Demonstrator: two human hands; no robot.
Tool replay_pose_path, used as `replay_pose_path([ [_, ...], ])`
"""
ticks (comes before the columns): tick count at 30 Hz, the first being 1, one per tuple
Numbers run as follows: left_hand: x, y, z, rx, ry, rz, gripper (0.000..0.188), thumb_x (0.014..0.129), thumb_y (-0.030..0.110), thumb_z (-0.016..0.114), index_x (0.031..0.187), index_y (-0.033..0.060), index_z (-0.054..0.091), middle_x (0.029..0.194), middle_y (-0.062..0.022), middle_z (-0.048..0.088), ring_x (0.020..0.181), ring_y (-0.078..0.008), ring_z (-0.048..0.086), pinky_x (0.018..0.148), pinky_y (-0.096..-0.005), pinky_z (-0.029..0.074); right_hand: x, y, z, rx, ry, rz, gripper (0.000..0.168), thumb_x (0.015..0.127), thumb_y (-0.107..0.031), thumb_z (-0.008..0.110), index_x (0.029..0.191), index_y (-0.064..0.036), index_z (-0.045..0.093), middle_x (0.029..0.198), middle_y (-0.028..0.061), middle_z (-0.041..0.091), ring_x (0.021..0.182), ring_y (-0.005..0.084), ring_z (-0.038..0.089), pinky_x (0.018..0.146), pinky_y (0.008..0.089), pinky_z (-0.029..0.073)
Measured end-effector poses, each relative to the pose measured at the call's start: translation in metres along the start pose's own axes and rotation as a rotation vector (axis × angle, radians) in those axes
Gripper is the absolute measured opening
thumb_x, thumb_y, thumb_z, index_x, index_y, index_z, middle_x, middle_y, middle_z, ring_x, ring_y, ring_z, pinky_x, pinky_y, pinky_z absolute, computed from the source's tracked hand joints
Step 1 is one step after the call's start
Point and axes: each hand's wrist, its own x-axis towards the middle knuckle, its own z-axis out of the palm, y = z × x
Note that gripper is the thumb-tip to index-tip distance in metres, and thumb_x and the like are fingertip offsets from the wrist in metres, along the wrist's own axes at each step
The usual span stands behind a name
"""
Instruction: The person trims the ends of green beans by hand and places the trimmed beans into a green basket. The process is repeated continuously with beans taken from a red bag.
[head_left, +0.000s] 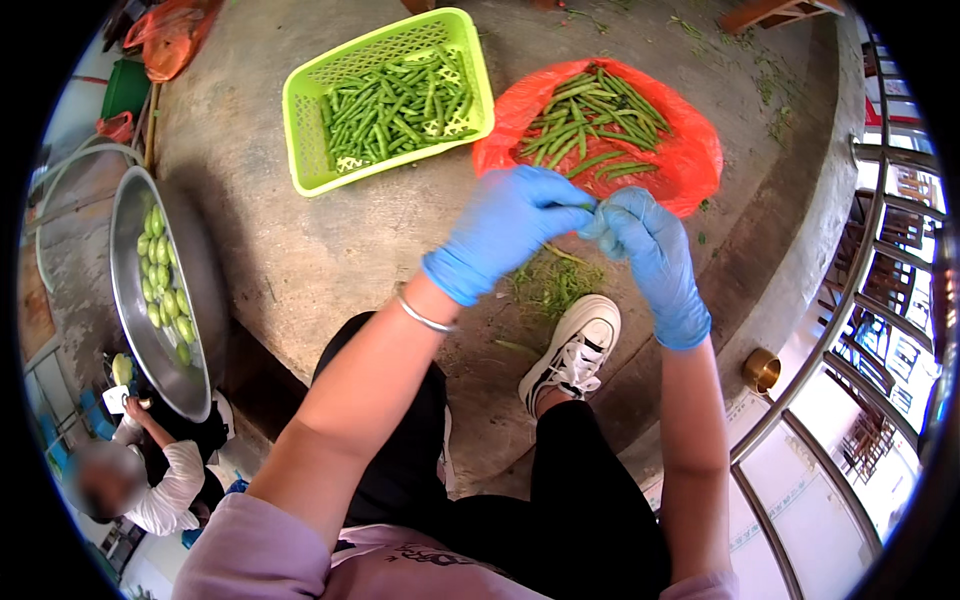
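My left hand and my right hand, both in blue disposable gloves, meet at the fingertips in front of a red plastic bag. A small bit of green bean shows between the fingers of my left hand, beside the pinched fingers of my right hand, which hide much of it. Whole green beans lie in the spread bag. To its left stands a lime-green plastic basket holding many short pieces of green bean. Green trimmings lie on the concrete below my hands.
At the left is a large metal basin with pale green vegetables; a person sits below it. A metal railing curves along the right, with a brass-coloured cup near it. My shoe rests below the trimmings.
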Motion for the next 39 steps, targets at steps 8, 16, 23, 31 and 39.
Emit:
replay_pose_path([
  [8, 0.012, -0.004, -0.030, -1.097, 0.109, -0.631, 0.028, 0.094, 0.019, 0.054, 0.114, 0.0010, 0.061, 0.098, -0.0039, 0.067, 0.073, -0.0049, 0.061, 0.066, -0.0176, 0.052, -0.025, 0.067, -0.015, -0.997, -0.249, -0.007, 0.040, 0.080, -0.037, 0.065, 0.106, -0.007, 0.065, 0.086, 0.0169, 0.064, 0.079, 0.0314, 0.063, 0.071, 0.0378, 0.049],
  [16, 0.009, 0.006, -0.022, -0.601, 0.235, -0.636, 0.024, 0.089, 0.015, 0.060, 0.111, 0.0085, 0.066, 0.102, -0.0027, 0.067, 0.079, -0.0107, 0.061, 0.075, -0.0254, 0.051, -0.011, 0.013, 0.020, -0.800, 0.095, -0.264, 0.022, 0.084, -0.025, 0.062, 0.086, -0.004, 0.062, 0.078, 0.0179, 0.060, 0.074, 0.0348, 0.060, 0.065, 0.0425, 0.049],
  [23, -0.005, 0.005, -0.009, 0.445, -0.228, 0.082, 0.030, 0.076, 0.008, 0.067, 0.105, 0.0139, 0.069, 0.099, -0.0030, 0.068, 0.081, -0.0204, 0.060, 0.075, -0.0334, 0.049, -0.010, 0.021, 0.014, -0.496, 0.050, -0.341, 0.015, 0.083, -0.017, 0.062, 0.083, -0.002, 0.061, 0.076, 0.0167, 0.058, 0.072, 0.0336, 0.058, 0.063, 0.0398, 0.048],
  [31, 0.014, -0.007, -0.050, -0.355, 0.190, -0.636, 0.024, 0.085, 0.014, 0.065, 0.107, 0.0052, 0.069, 0.094, 0.0001, 0.067, 0.077, -0.0047, 0.056, 0.067, -0.0199, 0.045, -0.020, 0.065, -0.008, -0.748, -0.273, -0.048, 0.024, 0.083, -0.026, 0.060, 0.098, -0.008, 0.066, 0.086, 0.0130, 0.062, 0.080, 0.0304, 0.060, 0.074, 0.0419, 0.047],
  [39, 0.001, -0.058, -0.058, -0.031, 0.521, -0.488, 0.036, 0.082, 0.006, 0.066, 0.117, 0.0031, 0.061, 0.106, -0.0045, 0.063, 0.081, -0.0109, 0.059, 0.073, -0.0249, 0.050, 0.079, 0.073, -0.050, -1.106, 0.170, 0.164, 0.028, 0.081, -0.036, 0.061, 0.093, -0.011, 0.066, 0.096, 0.0114, 0.067, 0.087, 0.0297, 0.065, 0.073, 0.0397, 0.052],
])
